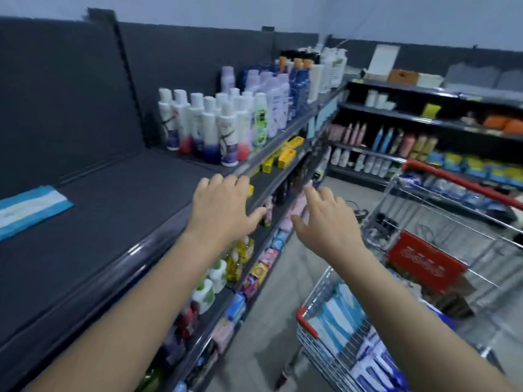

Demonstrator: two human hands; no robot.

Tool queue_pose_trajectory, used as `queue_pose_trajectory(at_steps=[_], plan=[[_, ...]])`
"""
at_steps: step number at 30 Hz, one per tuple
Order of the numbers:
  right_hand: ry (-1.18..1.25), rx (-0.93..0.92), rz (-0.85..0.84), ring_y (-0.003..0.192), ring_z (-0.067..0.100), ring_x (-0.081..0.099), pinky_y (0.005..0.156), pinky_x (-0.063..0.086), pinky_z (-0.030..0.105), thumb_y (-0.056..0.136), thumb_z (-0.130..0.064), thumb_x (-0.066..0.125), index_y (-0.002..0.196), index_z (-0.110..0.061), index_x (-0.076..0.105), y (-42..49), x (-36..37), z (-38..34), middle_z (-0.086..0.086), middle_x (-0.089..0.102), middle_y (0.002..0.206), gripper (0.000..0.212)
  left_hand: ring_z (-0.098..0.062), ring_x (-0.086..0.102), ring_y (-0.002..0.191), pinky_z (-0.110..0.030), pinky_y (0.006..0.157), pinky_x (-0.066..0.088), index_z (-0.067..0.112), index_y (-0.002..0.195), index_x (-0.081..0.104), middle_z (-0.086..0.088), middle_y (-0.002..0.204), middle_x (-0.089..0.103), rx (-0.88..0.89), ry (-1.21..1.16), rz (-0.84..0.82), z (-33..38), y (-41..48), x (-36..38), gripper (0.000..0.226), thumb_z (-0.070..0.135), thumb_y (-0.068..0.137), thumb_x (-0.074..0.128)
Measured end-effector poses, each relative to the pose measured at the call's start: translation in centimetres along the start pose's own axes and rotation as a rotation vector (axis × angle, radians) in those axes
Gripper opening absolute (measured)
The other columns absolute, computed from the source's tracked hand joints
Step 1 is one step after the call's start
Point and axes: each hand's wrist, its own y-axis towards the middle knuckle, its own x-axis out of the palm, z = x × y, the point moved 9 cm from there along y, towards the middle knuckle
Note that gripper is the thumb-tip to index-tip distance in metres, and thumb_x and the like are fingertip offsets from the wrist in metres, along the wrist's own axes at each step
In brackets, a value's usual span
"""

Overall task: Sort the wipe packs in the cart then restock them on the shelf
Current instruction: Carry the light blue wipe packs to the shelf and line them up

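Only one wipe pack (31, 211) on shelf (127, 202); left hand (223, 206), right hand (329, 223) splayed.

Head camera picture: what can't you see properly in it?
- Wipe pack on the top shelf: head view, cut off by the left edge.
- Wipe packs in the near cart: head view, wire and the right forearm hide some; number unclear.
- Bottles: head view, labels blurred, unreadable.
- Far cart: head view, cut by the right edge.

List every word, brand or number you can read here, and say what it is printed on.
None can be read.
White script on the red panel of the far cart: too blurred.
Labels on the bottles: too blurred.
Print on the wipe packs: too blurred.
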Motion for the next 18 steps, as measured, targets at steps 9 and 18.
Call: queue_pose_trajectory(at_steps=[9, 18], plan=[[-0.072, 0.426, -0.292, 0.116, 0.034, 0.048, 0.091, 0.043, 0.042, 0.09, -0.044, 0.052, 0.135, -0.017, 0.035, -12.4, 3.8, 26.4, 0.012, 0.046, 0.13, 0.055, -0.026, 0.052, 0.11, -0.037, 0.087, 0.037, 0.018, 0.116, 0.049, -0.004, 0.116, 0.059, 0.266, -0.011, -0.207, 24.7, -1.2, 10.4, 0.055, 0.063, 0.086, 0.042], [0.045, 0.574, -0.514, 0.12, 0.035, 0.045, 0.089, 0.045, 0.044, 0.09, -0.035, 0.053, 0.133, -0.013, 0.038, -14.7, 17.5, 38.4, 0.014, 0.044, 0.132, 0.052, -0.027, 0.05, 0.116, -0.039, 0.097, 0.035, 0.016, 0.122, 0.045, -0.007, 0.122, 0.057, 0.355, 0.002, -0.42, 34.9, 0.7, 27.8, 0.056, 0.059, 0.087, 0.046]])
